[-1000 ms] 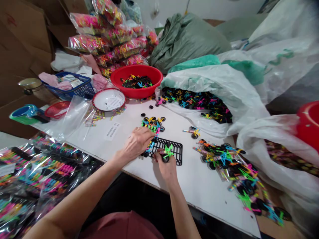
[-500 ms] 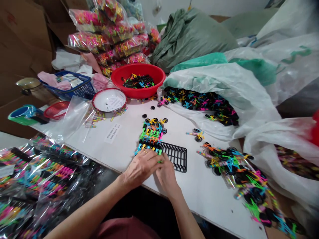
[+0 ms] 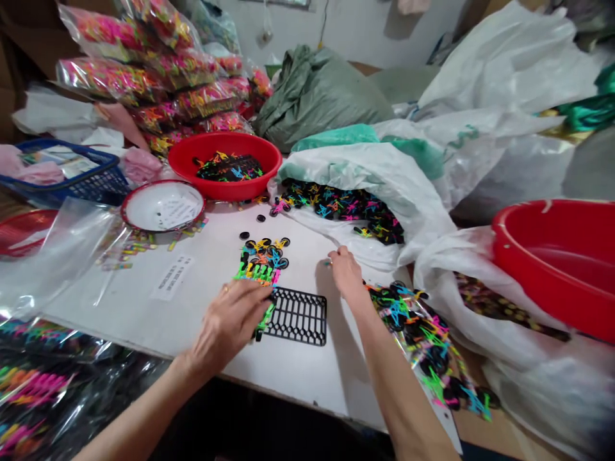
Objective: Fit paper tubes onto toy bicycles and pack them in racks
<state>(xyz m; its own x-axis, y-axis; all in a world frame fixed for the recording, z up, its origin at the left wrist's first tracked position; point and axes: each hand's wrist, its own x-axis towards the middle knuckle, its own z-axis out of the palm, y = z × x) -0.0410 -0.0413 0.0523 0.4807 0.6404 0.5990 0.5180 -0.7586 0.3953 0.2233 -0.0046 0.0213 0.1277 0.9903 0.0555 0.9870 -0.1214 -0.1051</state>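
Note:
A black plastic grid rack point(image 3: 300, 318) lies on the white table, its right part bare. My left hand point(image 3: 235, 315) is closed over the rack's left part, where small green toy bicycles point(image 3: 255, 271) sit in a row; the fingers hide some of them. Off to the right, beyond the rack, my right hand point(image 3: 346, 272) is at the table, its fingers drawn together. A tiny blue bit shows at those fingertips; the rest of what is under them is hidden. Loose toy bicycles point(image 3: 268, 247) with yellow, orange and blue frames lie just behind the rack.
A heap of toy bicycles point(image 3: 408, 320) lies right of my right forearm. Behind are a white sack point(image 3: 418, 192) spilling more bicycles, a red basin point(image 3: 225, 188) and a white enamel bowl point(image 3: 163, 218). Another red basin point(image 3: 557, 250) stands at right. Bagged toys are piled at left.
My right hand has left the rack and reached out to the right and away from me. The left hand stays at the rack. The view has turned right.

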